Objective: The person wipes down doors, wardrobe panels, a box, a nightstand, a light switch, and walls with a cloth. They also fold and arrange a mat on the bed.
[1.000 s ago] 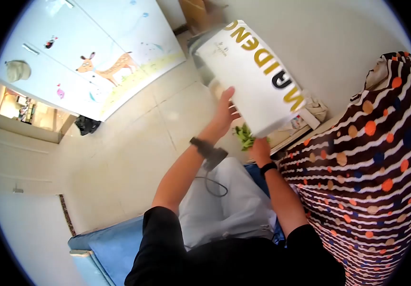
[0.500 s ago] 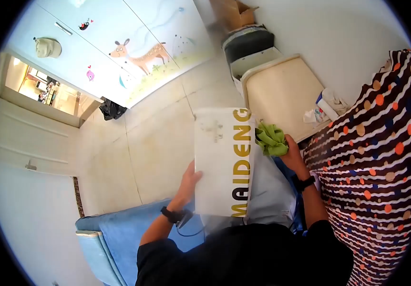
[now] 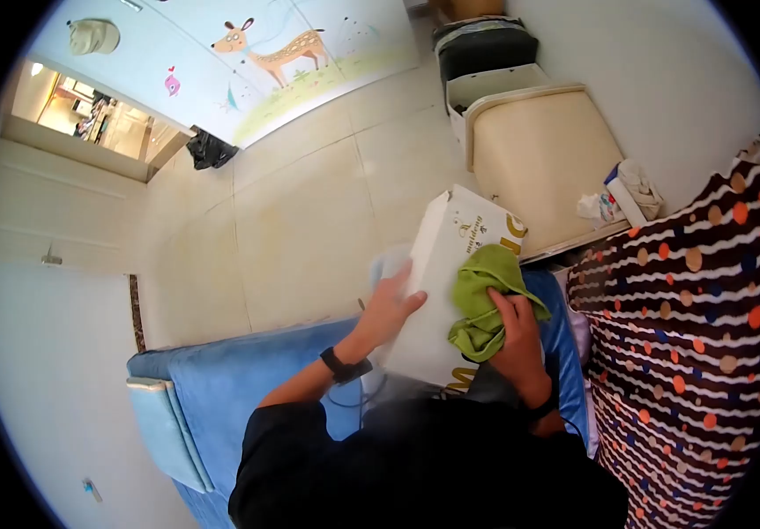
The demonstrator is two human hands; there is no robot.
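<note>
in my head view the left hand (image 3: 389,309) grips the white box (image 3: 433,326) by its near long edge, thumb apart from the forefinger and both against the cardboard; the remaining fingers are hidden or blurred, so i cannot tell their spread. the right hand (image 3: 518,339) has its fingers bent and close together, clamped on the green cloth (image 3: 490,273), which lies bunched under and ahead of the fingertips, on the box's printed face. gold lettering (image 3: 514,231) shows just beyond the cloth. farther out, ahead of the right fingers, i see a beige board (image 3: 543,154); a blue cover (image 3: 239,370) spreads left of the left fingers. compared with half a second ago, the cloth has moved from beside the box onto its face, the box has tilted, and the left fingers sit higher along its side.
</note>
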